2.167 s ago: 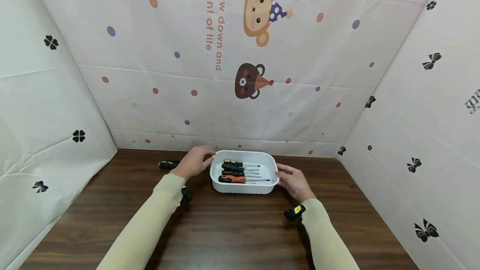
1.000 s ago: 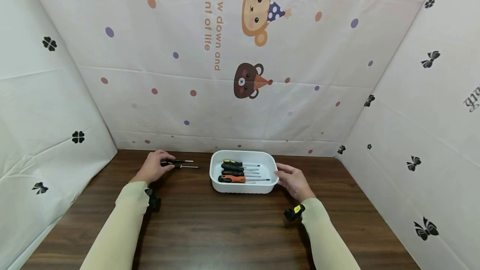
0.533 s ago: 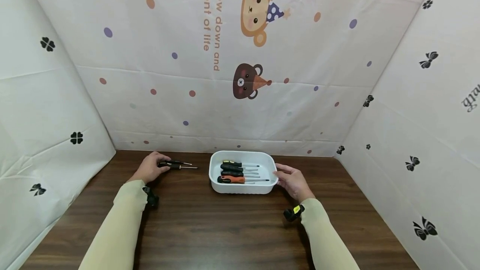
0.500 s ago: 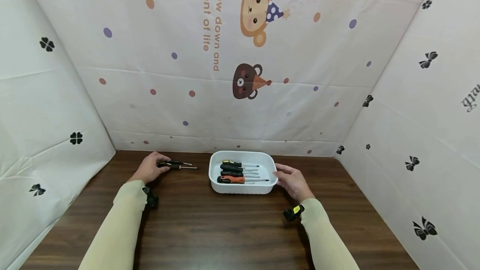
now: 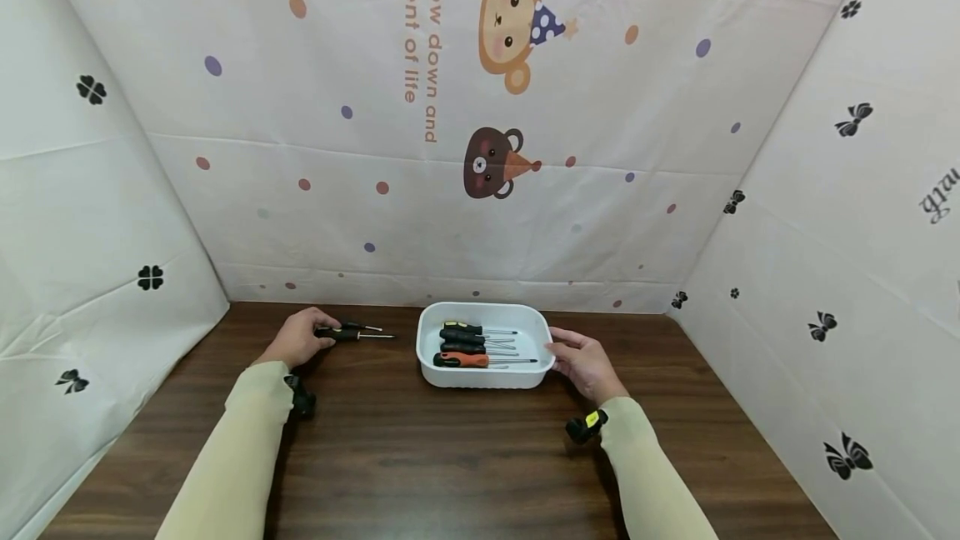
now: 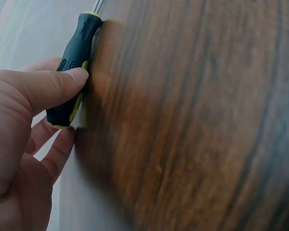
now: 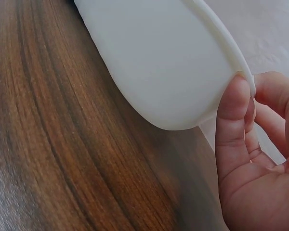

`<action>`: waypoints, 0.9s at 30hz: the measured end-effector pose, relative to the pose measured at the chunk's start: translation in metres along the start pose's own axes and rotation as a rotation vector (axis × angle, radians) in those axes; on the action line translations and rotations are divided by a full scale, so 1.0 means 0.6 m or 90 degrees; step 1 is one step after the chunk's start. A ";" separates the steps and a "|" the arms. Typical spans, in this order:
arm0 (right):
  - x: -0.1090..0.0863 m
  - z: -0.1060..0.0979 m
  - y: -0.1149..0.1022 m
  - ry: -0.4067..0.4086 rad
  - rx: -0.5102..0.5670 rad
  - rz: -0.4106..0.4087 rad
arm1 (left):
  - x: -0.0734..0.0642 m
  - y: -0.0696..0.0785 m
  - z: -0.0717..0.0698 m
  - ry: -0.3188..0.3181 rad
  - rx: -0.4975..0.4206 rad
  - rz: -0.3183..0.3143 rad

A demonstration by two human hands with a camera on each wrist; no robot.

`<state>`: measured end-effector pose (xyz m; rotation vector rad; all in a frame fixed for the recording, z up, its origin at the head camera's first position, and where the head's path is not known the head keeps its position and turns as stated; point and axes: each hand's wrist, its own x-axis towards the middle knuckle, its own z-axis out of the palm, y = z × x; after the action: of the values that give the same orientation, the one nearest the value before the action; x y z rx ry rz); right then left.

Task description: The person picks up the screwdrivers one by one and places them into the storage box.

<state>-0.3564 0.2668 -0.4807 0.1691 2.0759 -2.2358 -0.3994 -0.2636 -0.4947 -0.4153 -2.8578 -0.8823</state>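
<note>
At the back left of the table, my left hand holds a black screwdriver by its handle, shaft toward the right. In the left wrist view the thumb lies across the dark handle with yellow trim, other fingers behind it. Just behind it is a second, slimmer screwdriver, its handle partly hidden by the hand. My right hand pinches the right end of a white plastic basket, with the thumb on the rim in the right wrist view. Inside lie several screwdrivers, one with an orange and black handle.
The dark wood table meets a printed white cloth wall close behind the basket. More white cloth stands along the left side and the right side. Bare wood separates the held screwdriver from the basket.
My left hand has left the basket's left end, moved left to the two screwdrivers and taken hold of one. The right hand and basket have stayed in place.
</note>
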 end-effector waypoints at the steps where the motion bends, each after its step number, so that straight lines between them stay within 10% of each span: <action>1: 0.000 0.000 0.000 -0.001 0.001 0.000 | 0.000 0.000 0.000 -0.002 0.003 -0.001; 27: -0.002 -0.001 0.001 -0.004 -0.004 -0.001 | -0.026 0.000 -0.004 0.027 -0.045 -0.001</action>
<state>-0.3551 0.2671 -0.4814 0.1600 2.0798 -2.2277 -0.3844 -0.2689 -0.4957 -0.3966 -2.7954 -0.9826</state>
